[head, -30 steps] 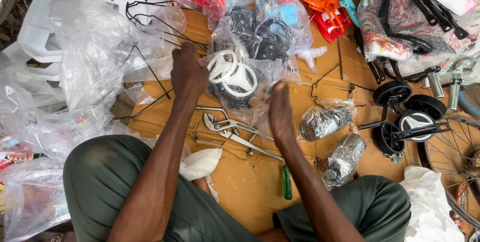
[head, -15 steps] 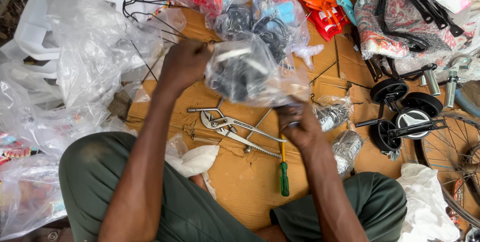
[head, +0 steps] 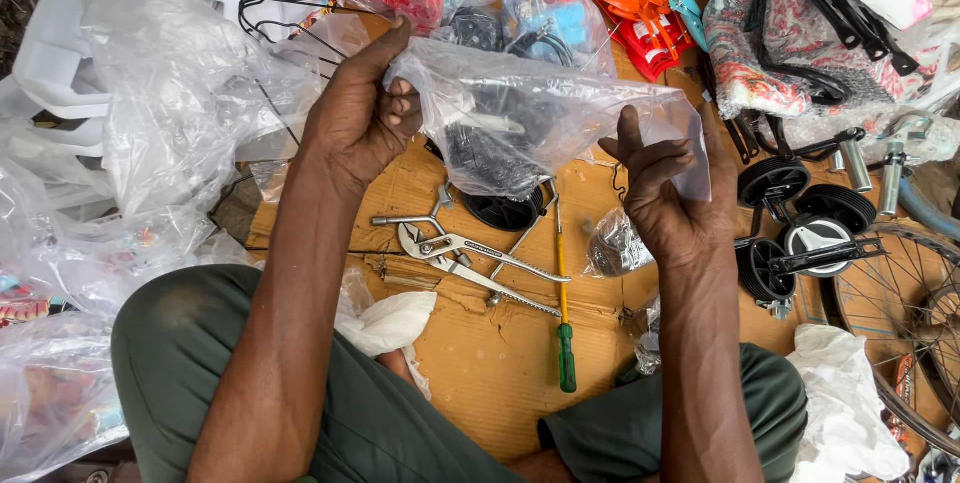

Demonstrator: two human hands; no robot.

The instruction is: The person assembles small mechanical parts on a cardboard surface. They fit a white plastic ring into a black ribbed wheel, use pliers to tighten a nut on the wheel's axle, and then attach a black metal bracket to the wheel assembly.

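Observation:
Both hands hold up a clear plastic bag [head: 540, 113] with dark and white parts inside it. My left hand [head: 358, 115] pinches the bag's left top edge. My right hand [head: 662, 191] grips its right edge, fingers curled. The bag hangs above a sheet of brown cardboard [head: 500, 363]. Under it lie metal slip-joint pliers [head: 470, 258], a green-handled screwdriver [head: 564, 323] and a black round part [head: 505, 211].
Small black training wheels [head: 795, 223] sit at the right beside a spoked bicycle wheel [head: 905, 323]. Clear plastic wrapping [head: 150, 133] is piled at the left. Red and blue bagged parts [head: 640, 13] lie at the far side. A white cloth [head: 385, 323] rests by my knee.
Both hands have lifted the plastic bag off the cardboard and spread it between them. The right hand came up from the tools to grip the bag's right edge.

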